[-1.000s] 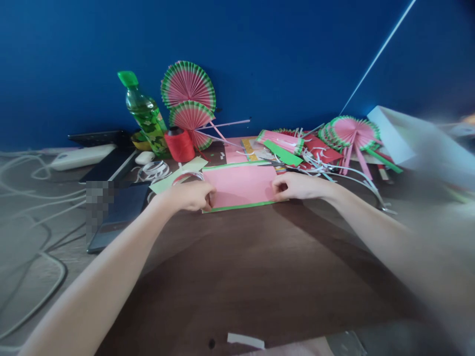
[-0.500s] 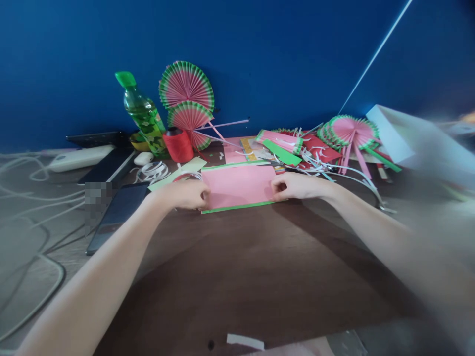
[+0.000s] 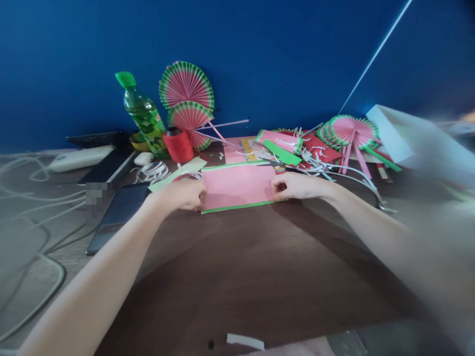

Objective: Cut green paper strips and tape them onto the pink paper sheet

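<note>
A pink sheet of paper (image 3: 239, 185) with green strips along its near and far edges lies on the dark table between my hands. My left hand (image 3: 188, 194) is at its left edge, fingers curled and touching the near left corner. At the opposite edge, my right hand (image 3: 291, 186) pinches the paper between thumb and fingers. Both thumbs are partly hidden by the angle. Just beyond the left hand lie a pale green paper strip (image 3: 166, 180) and a coil of white strips (image 3: 154, 170).
Along the blue wall stand a green bottle (image 3: 143, 111), a red thread spool (image 3: 178, 146) and pleated pink-and-green paper fans (image 3: 187, 86). More fans (image 3: 349, 131) and white paper scraps (image 3: 315, 160) lie at right, near a white box (image 3: 393, 138). A phone (image 3: 118, 217) is left.
My left hand has shifted slightly left, its fingertips now nearer the paper's edge. The paper and my right hand have stayed in place.
</note>
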{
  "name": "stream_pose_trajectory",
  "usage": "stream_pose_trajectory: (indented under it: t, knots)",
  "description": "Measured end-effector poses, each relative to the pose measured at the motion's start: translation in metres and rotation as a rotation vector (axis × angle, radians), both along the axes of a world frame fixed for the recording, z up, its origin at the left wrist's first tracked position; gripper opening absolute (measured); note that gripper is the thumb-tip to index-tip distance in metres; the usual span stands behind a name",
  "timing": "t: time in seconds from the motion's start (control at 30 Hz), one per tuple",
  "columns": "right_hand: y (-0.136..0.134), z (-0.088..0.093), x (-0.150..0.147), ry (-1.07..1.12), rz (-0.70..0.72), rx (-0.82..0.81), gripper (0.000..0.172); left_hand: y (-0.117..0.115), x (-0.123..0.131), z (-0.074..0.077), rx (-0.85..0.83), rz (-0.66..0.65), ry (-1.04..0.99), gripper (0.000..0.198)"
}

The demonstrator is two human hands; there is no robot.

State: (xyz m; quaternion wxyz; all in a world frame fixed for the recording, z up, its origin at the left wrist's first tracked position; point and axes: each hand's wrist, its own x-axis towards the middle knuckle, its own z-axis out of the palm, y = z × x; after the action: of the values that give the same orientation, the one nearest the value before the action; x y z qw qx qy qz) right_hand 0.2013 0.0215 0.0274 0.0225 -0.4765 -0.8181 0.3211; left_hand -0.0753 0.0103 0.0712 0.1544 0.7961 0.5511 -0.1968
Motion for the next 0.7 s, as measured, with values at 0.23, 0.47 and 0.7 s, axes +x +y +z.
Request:
stream_pose_trajectory:
  t: [0.23,0.47,0.7]
  knots:
    - [-0.001,0.001,0.0,-0.003,-0.006,0.001,0.016,0.005,-0.001,-0.007,0.023,-0.01,-0.029,0.019]
    - [-0.001,0.001,0.0,-0.017,-0.005,0.004,0.015,0.003,-0.004,-0.001,0.003,-0.027,0.017,0.011]
    - [0.001,-0.001,0.0,-0.033,0.017,0.02,0.016,0.003,0.002,-0.004,0.138,-0.018,-0.306,0.018]
